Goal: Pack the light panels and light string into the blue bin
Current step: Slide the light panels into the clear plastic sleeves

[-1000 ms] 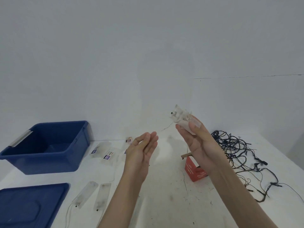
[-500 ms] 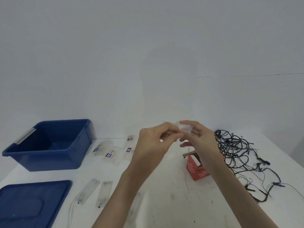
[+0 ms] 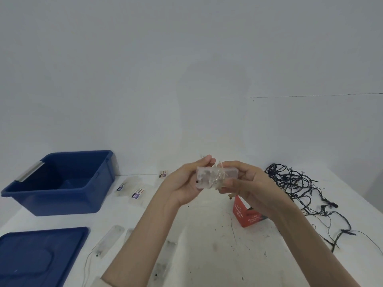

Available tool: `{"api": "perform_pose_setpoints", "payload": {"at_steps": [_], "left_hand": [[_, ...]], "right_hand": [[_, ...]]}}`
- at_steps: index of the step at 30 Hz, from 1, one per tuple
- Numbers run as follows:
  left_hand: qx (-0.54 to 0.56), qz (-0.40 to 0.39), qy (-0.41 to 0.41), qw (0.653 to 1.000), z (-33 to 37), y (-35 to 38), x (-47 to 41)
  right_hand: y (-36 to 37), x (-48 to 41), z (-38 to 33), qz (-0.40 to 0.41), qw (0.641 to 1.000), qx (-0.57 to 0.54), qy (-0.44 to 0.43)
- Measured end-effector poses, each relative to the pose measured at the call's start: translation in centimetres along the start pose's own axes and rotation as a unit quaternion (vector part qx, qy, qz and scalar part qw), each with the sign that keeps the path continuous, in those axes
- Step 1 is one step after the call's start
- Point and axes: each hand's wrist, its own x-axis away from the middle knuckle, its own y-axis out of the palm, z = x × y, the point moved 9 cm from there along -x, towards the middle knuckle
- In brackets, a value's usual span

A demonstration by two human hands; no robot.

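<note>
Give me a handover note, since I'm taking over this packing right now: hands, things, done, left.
Left hand and right hand both grip one clear light panel with thin wire wound round it, above the table.
Blue bin far left, open, nothing visible inside; its lid lies in front.
More clear panels lie on the table; black light string tangled at right.
Done: nothing packed.
Left: held panel, table panels, string into the bin.

Plain pale wall (image 3: 186,59) fills upper frame; thin dark line (image 3: 310,95) at right; scuffed white table (image 3: 207,235) below.
</note>
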Motion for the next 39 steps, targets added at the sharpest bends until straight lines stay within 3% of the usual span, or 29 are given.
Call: {"api": "perform_pose_setpoints", "payload": {"at_steps": [3,9,11,14,18,20,23,25,28,30,32,34,39], "left_hand": [[0.156,0.037,0.059,0.985,-0.5,-0.8,0.1],[0.270,0.098,0.164,0.943,-1.8,-2.2,1.0],[0.236,0.113,0.213,0.941,-1.8,-2.3,1.6],[0.097,0.155,0.321,0.929,-0.8,-2.3,3.5],[-0.077,0.186,0.423,0.884,0.8,-1.7,5.7],[-0.220,0.192,0.478,0.828,1.4,-1.1,6.7],[-0.495,0.186,0.547,0.649,1.8,0.9,7.9],[-0.621,0.182,0.509,0.567,1.7,1.8,7.7],[-0.725,0.179,0.483,0.456,2.1,2.7,7.6],[-0.754,0.158,0.482,0.417,2.8,3.7,7.8],[-0.771,0.113,0.452,0.433,3.6,4.8,7.3],[-0.750,0.077,0.392,0.528,4.6,5.1,6.7],[-0.611,0.055,0.323,0.721,7.7,4.2,5.9]], "right_hand": [[-0.4,-0.4,0.7,0.029,0.995,-0.091,-0.008],[0.1,-0.8,2.1,0.097,0.961,-0.257,-0.036],[0.5,-0.8,2.8,0.127,0.938,-0.322,-0.031],[0.4,-0.7,3.7,0.171,0.901,-0.397,-0.022],[-0.6,-0.4,3.7,0.235,0.905,-0.353,-0.047],[-1.3,0.0,3.0,0.266,0.918,-0.286,-0.070],[-1.9,0.7,1.6,0.312,0.936,-0.131,-0.099],[-2.2,1.2,0.2,0.337,0.932,0.032,-0.126],[-1.0,1.4,-2.3,0.320,0.867,0.310,-0.224],[0.6,1.1,-2.9,0.270,0.800,0.457,-0.280],[1.3,0.5,-2.9,0.222,0.780,0.514,-0.279],[1.5,-0.3,-3.0,0.166,0.803,0.522,-0.233],[1.6,-0.8,-1.7,0.013,0.916,0.396,-0.056]]}}
